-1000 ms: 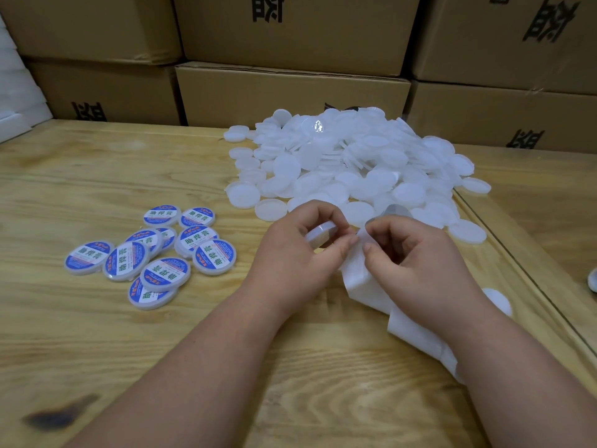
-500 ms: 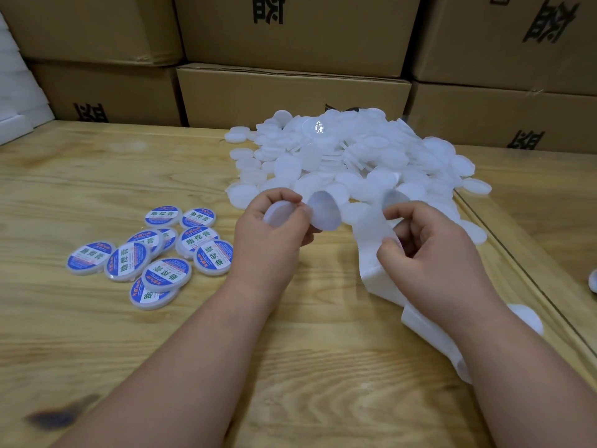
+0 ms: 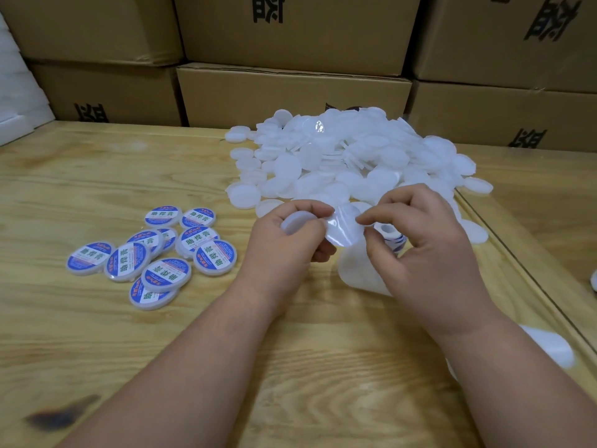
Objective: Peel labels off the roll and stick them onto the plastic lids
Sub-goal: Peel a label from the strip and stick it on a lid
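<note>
The left hand (image 3: pixel 287 240) grips a blank lid (image 3: pixel 295 222) above the desk (image 3: pixel 97 176); the right hand (image 3: pixel 416 240) pinches a peeled label (image 3: pixel 342 229), seemingly sticky side up. The label could fold onto itself or land off-centre.

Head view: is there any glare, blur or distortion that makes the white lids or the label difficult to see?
Head view: soft even light, shadows weak; the pile of white lids is nearly blown out, edges merging; a small glare spot on the peeled label between the left hand and right hand; wide-angle bending tilts the cardboard boxes; printed lids stay sharp.
</note>
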Tool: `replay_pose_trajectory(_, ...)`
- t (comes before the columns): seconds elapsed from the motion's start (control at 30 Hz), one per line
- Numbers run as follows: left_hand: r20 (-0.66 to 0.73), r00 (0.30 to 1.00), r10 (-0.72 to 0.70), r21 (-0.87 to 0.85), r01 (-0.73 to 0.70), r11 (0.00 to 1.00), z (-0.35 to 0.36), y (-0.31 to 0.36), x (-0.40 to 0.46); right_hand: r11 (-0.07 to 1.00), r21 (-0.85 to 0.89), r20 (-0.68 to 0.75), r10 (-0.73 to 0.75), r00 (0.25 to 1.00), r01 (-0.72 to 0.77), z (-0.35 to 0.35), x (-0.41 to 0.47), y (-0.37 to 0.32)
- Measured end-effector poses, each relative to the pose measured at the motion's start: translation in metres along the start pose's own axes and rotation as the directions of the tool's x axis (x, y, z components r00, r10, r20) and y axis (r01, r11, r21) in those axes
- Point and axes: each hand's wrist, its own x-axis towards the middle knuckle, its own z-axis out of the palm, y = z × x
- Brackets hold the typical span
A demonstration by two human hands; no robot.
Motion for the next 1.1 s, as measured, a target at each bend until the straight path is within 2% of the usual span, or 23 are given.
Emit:
replay_pose_trajectory(0.13, 0.031, 0.999, -0.024, -0.027, 0.025, 0.999, 0.0, 0.001, -0.001, 0.996, 0.072, 0.016, 0.057, 0.998, -0.058, -0.001, -0.001, -0.003)
replay_pose_trajectory(0.3, 0.131, 0.988, -0.076, -0.289, 0.112, 0.951, -0.002, 0.003, -0.002, 0.989, 0.121, -0.04, 0.09, 0.995, -0.084, -0.001, -0.002, -0.009)
replay_pose_trajectory(0.4, 0.107, 0.989, -0.102, -0.345, 0.133, 0.929, -0.002, 0.003, 0.0, 0.966, 0.223, -0.055, 0.149, 0.987, -0.133, -0.001, -0.003, -0.014)
replay_pose_trajectory(0.53, 0.111, 0.983, -0.149, -0.387, 0.181, 0.904, -0.001, 0.006, 0.003, 0.772, 0.519, 0.089, 0.377, 0.922, -0.366, 0.002, -0.002, -0.021)
replay_pose_trajectory(0.63, 0.181, 0.971, -0.156, -0.456, 0.224, 0.861, 0.0, 0.007, 0.002, 0.612, 0.651, 0.187, 0.445, 0.876, -0.449, 0.004, 0.0, -0.025)
replay_pose_trajectory(0.7, 0.238, 0.959, -0.152, -0.494, 0.255, 0.831, -0.001, 0.007, 0.001, 0.57, 0.643, 0.268, 0.458, 0.848, -0.511, 0.005, 0.0, -0.026)
replay_pose_trajectory(0.77, 0.271, 0.951, -0.151, -0.514, 0.276, 0.812, -0.001, 0.006, 0.001, 0.572, 0.61, 0.299, 0.475, 0.828, -0.548, 0.007, 0.0, -0.024)
replay_pose_trajectory(1.1, 0.298, 0.947, -0.119, -0.453, 0.25, 0.856, 0.002, 0.003, 0.002, 0.608, 0.516, 0.296, 0.534, 0.792, -0.603, 0.009, -0.003, -0.018)
